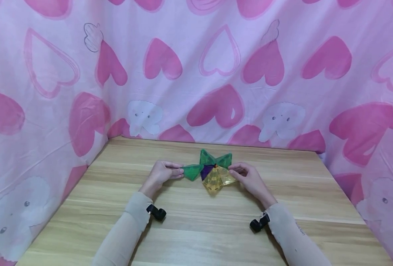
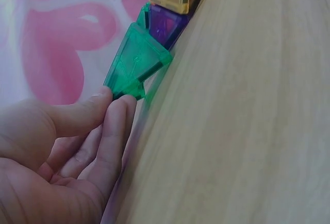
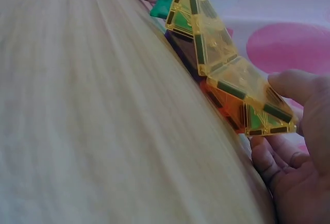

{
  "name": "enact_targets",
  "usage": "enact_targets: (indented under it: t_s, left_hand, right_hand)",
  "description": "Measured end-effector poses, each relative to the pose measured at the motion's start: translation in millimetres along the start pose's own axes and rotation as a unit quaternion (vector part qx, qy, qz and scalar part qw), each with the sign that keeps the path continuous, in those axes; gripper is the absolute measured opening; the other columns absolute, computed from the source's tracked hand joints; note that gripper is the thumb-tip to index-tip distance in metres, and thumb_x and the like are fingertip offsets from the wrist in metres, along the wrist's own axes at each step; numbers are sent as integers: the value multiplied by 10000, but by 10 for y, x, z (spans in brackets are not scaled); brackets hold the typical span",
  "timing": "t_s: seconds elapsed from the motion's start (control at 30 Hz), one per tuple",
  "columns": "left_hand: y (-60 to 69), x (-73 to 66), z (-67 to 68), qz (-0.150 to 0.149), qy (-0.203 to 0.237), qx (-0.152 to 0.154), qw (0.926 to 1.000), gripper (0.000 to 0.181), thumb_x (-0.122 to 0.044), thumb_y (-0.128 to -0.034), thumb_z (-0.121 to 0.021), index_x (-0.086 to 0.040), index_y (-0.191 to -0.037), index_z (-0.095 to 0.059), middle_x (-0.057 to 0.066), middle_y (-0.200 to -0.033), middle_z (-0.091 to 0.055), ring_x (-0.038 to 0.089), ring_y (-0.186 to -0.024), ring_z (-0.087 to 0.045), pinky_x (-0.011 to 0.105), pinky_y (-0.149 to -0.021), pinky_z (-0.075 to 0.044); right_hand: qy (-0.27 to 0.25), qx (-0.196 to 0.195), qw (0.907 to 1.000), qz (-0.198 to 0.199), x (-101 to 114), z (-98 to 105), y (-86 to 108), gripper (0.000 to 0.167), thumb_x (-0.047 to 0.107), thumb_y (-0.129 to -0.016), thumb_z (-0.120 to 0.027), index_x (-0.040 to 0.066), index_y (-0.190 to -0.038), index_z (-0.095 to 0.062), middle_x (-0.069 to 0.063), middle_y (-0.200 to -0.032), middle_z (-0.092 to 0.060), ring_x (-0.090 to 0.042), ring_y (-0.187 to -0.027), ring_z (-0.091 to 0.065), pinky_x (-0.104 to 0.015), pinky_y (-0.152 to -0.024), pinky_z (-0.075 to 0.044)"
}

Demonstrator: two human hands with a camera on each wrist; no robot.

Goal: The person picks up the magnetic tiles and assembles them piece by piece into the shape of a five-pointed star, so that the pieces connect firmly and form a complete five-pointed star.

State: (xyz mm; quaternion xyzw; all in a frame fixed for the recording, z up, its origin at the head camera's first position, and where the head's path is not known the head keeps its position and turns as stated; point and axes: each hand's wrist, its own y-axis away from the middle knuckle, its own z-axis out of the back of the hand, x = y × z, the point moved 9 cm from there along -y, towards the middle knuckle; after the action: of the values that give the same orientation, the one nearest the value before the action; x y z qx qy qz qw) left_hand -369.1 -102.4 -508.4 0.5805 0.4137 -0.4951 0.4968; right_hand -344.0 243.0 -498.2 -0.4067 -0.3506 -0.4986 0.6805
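Observation:
A cluster of translucent magnetic tiles sits on the wooden table, its pieces folded into raised points. My left hand (image 1: 159, 174) pinches the outer end of a green piece (image 1: 192, 172) on the cluster's left, thumb above and fingers below. That green piece (image 2: 135, 54) meets a purple piece (image 2: 166, 27) in the left wrist view. On the right side, my right hand (image 1: 249, 180) pinches the end of a yellow piece (image 1: 227, 176). A second yellow piece (image 1: 213, 181) points toward me. Orange tiles (image 3: 229, 105) show beneath the yellow in the right wrist view. More green pieces (image 1: 224, 160) stand at the back.
The wooden table (image 1: 196, 229) spreads around the cluster. A pink heart-patterned curtain (image 1: 196, 81) hangs behind it and along both sides. Each wrist carries a small black camera, one on the left (image 1: 157, 213) and one on the right (image 1: 259, 223).

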Motion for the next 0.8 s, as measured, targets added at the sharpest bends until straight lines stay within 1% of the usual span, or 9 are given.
enact_targets:
  t_s: [0.17, 0.33, 0.43, 0.53, 0.67, 0.73, 0.8]
  left_hand:
    - [-5, 6, -55, -5, -18, -3, 10000, 244, 89, -957, -816, 81, -1200, -808, 237, -1164, -815, 240, -881, -847, 353, -856, -677]
    - [-5, 6, -131, -90, -103, 75, 9999, 251, 76, -965, -815, 94, -1214, -794, 240, -1136, -819, 248, -885, -847, 357, -860, -678]
    - [-1, -12, -166, -202, -241, 101, 9995, 251, 67, -974, -810, 94, -1222, -785, 230, -1092, -824, 253, -892, -844, 357, -863, -679]
    - [2, -43, -171, -297, -524, 97, 9981, 259, 30, -985, -814, 55, -1241, -786, 195, -1062, -823, 249, -911, -838, 348, -866, -679]
    - [-5, -63, -184, -315, -778, 194, 9963, 347, -80, -1011, -825, -5, -1343, -759, 178, -1132, -818, 264, -965, -832, 352, -889, -675]
    - [-7, -53, -194, -280, -736, 245, 9966, 383, -119, -1036, -806, -5, -1394, -731, 193, -1192, -809, 266, -981, -828, 356, -905, -672]
    - [-8, -12, -198, -170, -566, 259, 9979, 384, -132, -1065, -774, 16, -1413, -710, 212, -1222, -800, 252, -962, -825, 352, -910, -670]
  right_hand:
    - [-92, 224, 9997, 54, 17, -73, 19, 305, 214, -1048, -805, 54, -1304, -764, -139, -1158, -794, -211, -941, -723, -270, -806, -600]
    - [-171, 486, 9987, 66, 42, -164, 44, 333, 205, -1038, -814, 51, -1326, -751, -146, -1166, -775, -215, -920, -715, -274, -791, -603]
    - [-183, 541, 9984, 44, 55, -187, 52, 331, 215, -1034, -820, 66, -1323, -757, -133, -1160, -769, -212, -921, -709, -275, -790, -599]
    - [-171, 551, 9983, 44, 64, -191, 49, 317, 215, -1032, -822, 81, -1313, -762, -113, -1146, -768, -211, -920, -707, -279, -789, -598]
    - [-154, 533, 9984, 72, 65, -188, 37, 290, 222, -1033, -819, 105, -1293, -769, -95, -1129, -766, -215, -914, -701, -272, -783, -593]
    - [-173, 516, 9985, 76, 55, -186, 40, 279, 228, -1030, -822, 117, -1282, -773, -95, -1118, -762, -220, -904, -691, -267, -767, -584]
    - [-195, 536, 9983, 79, 37, -191, 59, 273, 231, -1031, -822, 115, -1273, -776, -102, -1099, -759, -217, -888, -681, -265, -745, -575]
